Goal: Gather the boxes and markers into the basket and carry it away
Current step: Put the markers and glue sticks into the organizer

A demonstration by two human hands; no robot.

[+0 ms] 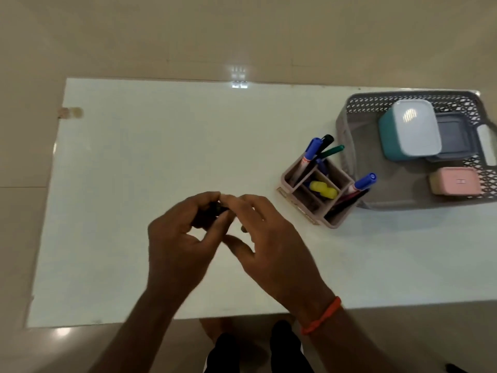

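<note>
- The grey lattice basket (349,146) stands at the right edge of the frame, on the far right corner of the white table (161,144).
- Inside it, a teal box with a white lid (410,130) sits toward the upper part, leaning partly over a grey box (454,135) just to its right; a smaller pink box (455,181) lies below them, near the basket's lower wall.
- A pinkish marker holder (309,211) with several compartments stands just left of the basket, touching or nearly touching its lower left corner.
- In the holder's upper compartment I see a blue-capped marker (313,148), a black-capped one (326,140) and a green-capped marker (333,150), all leaning up and to the right. A yellow highlighter (322,189) lies in the middle compartment. Another blue-capped marker (363,181) leans out of the right compartment, with darker pens beside it that I cannot make out.
- My left hand (177,238) and right hand (271,238) meet in the lower centre of the frame, above the table, fingertips drawn together.
- Between them they pinch a small dark object (217,208), mostly hidden and blurred; it looks like a marker, but I cannot tell for sure.
- An orange band (321,316) circles my right wrist.
- The basket and holder lie well to the right of my hands.
</note>
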